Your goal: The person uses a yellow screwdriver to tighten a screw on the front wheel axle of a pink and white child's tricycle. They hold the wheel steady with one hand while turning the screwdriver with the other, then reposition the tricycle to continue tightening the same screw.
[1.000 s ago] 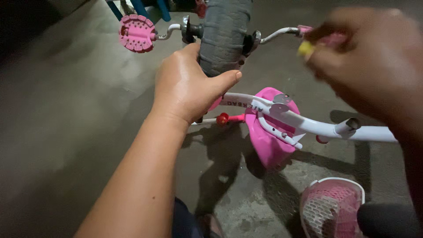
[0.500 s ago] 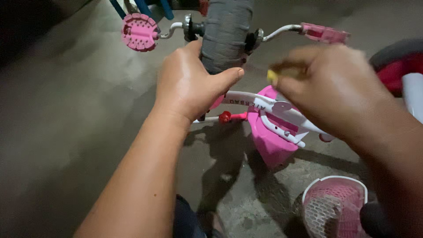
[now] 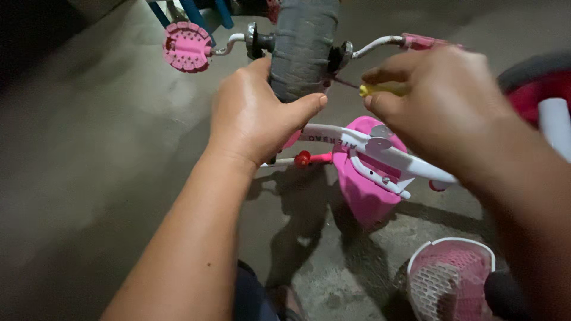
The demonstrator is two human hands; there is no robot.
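Note:
A small pink and white child's tricycle lies upturned on the concrete floor. Its grey front wheel point(image 3: 303, 41) points up, with a pink pedal point(image 3: 187, 46) on the left crank and another pink pedal point(image 3: 423, 41) on the right. My left hand point(image 3: 253, 116) grips the grey wheel from the near side. My right hand point(image 3: 437, 107) holds a yellow-handled screwdriver point(image 3: 380, 89), its thin shaft pointing at the hub on the wheel's right side. The white frame point(image 3: 380, 154) and pink seat point(image 3: 363, 184) lie below my hands.
A pink basket point(image 3: 449, 279) with a white rim sits on the floor at lower right. Blue legs point(image 3: 193, 12) of some furniture stand at the top. A red and grey object point(image 3: 538, 89) shows at the right edge. Bare concrete floor point(image 3: 89, 178) spreads to the left.
My right hand has come down and leftward from beside the right pedal, bringing the yellow-handled screwdriver to the wheel hub. My left hand has stayed on the wheel.

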